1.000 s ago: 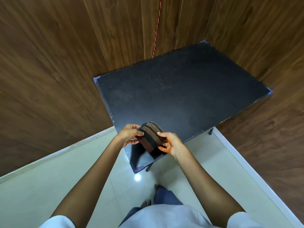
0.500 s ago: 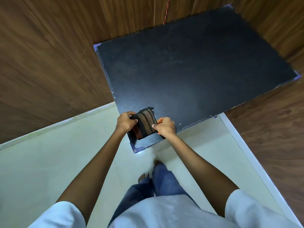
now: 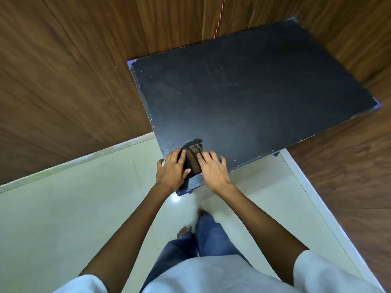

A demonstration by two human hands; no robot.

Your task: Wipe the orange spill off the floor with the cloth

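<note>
A folded dark brown striped cloth (image 3: 193, 155) lies flat on the near left corner of a black table (image 3: 249, 96). My left hand (image 3: 171, 171) rests on the cloth's left side with straight fingers. Spread flat, my right hand (image 3: 212, 169) covers the cloth's right side, its fingers partly on the tabletop. Neither hand grips the cloth. No orange spill shows on the pale tiled floor (image 3: 63, 218).
Wooden panel walls (image 3: 69, 81) close in the table on the left, back and right. A red cord (image 3: 219, 20) hangs down the back wall. My bare feet (image 3: 186, 230) stand on the floor just in front of the table corner.
The cloth, held up between both hands a second ago, now lies on the table corner. Both hands have let go and flattened onto it.
</note>
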